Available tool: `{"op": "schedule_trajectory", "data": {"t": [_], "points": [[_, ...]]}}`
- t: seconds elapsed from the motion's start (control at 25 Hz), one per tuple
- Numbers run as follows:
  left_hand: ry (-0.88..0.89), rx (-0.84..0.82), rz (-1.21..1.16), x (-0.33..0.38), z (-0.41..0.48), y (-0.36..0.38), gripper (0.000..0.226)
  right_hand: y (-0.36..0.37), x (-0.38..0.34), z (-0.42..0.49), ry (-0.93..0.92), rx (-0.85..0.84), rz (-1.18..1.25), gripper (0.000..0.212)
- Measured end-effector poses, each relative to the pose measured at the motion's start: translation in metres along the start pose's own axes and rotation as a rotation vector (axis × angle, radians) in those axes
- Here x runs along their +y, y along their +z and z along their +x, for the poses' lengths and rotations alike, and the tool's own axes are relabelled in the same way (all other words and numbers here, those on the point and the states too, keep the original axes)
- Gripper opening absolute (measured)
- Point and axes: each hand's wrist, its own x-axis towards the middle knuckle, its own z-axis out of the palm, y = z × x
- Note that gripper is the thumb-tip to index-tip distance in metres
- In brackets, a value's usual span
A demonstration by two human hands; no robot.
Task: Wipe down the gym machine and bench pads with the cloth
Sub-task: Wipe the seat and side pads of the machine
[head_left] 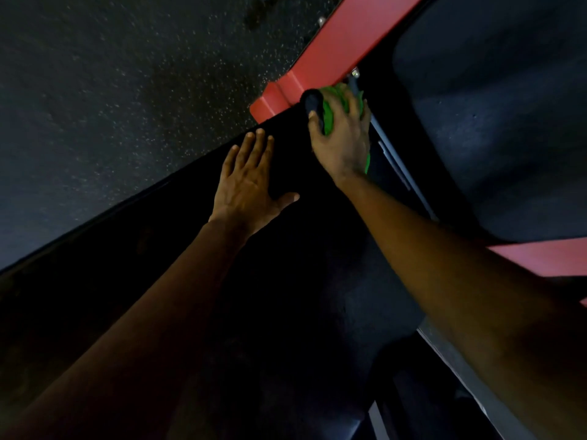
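A long black bench pad (197,296) runs diagonally from the lower left toward the upper middle. My left hand (251,185) lies flat on it, fingers apart, holding nothing. My right hand (341,134) is at the pad's far end, closed over a bright green cloth (330,114). The cloth is pressed against a small black knob or cap (311,101) beside the red machine frame (343,42). Most of the cloth is hidden under the hand. A second dark pad (508,122) fills the upper right.
Speckled dark rubber floor (127,90) lies to the left of the bench. A grey metal rail (397,166) runs between the two pads. Another red frame bar (546,258) crosses at the right, behind my right forearm. The scene is dim.
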Motion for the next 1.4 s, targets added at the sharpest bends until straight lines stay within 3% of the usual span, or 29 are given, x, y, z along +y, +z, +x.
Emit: {"op": "schedule_trajectory", "data": {"t": [0.24,0.4,0.56,0.76,0.92,1.08,1.24,1.4], "points": [[-0.009,0.007,-0.006,0.001,0.000,0.000,0.108,-0.008,0.031,-0.079,0.033,0.024,0.018,0.049],[-0.003,-0.015,0.005,0.001,0.001,-0.001,0.108,-0.003,0.028,-0.038,-0.010,0.024,-0.025,0.050],[-0.005,-0.041,0.033,0.002,0.002,-0.002,0.107,-0.003,0.022,0.004,0.065,0.059,0.026,0.050],[-0.010,-0.070,0.041,0.002,0.003,-0.003,0.108,-0.005,0.027,-0.046,0.056,0.104,0.032,0.050],[-0.019,-0.064,0.063,0.004,0.004,-0.001,0.112,-0.011,0.041,-0.111,-0.129,0.008,0.030,0.046],[-0.022,-0.055,0.062,0.004,0.005,0.001,0.113,-0.008,0.033,-0.049,-0.257,-0.024,0.002,0.048],[-0.019,-0.050,0.064,0.003,0.006,0.003,0.113,-0.001,0.014,0.009,-0.199,-0.012,0.006,0.051],[-0.023,-0.070,0.043,0.003,0.006,-0.001,0.112,-0.008,0.051,-0.018,-0.045,0.086,0.061,0.049]]}}
